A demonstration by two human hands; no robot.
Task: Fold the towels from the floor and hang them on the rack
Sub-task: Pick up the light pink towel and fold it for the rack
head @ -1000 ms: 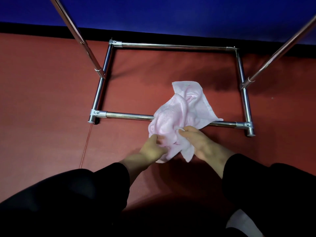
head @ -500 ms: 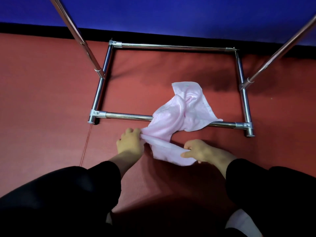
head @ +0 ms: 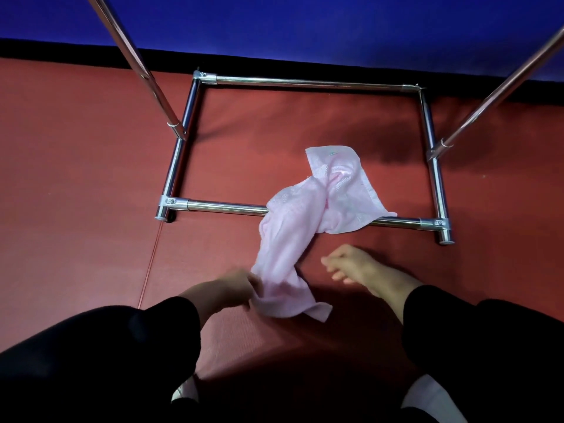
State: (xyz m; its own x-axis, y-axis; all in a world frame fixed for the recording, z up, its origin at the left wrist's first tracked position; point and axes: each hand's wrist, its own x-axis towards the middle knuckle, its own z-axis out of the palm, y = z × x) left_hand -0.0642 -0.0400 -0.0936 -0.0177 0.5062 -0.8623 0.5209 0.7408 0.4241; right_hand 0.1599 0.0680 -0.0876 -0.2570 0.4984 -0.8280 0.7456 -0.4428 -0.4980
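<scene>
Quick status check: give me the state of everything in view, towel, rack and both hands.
Towel: crumpled, unfolded, on the floor, draped over the rack's front base bar.
Rack: standing, nothing hung on the parts in view.
Left hand: grips the towel's near end.
Right hand: off the towel, fingers loose, holding nothing.

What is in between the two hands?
In the head view, the near end of the pink towel lies between them. The left hand grips it; the right hand is off it, with bare red floor in the gap.
</scene>
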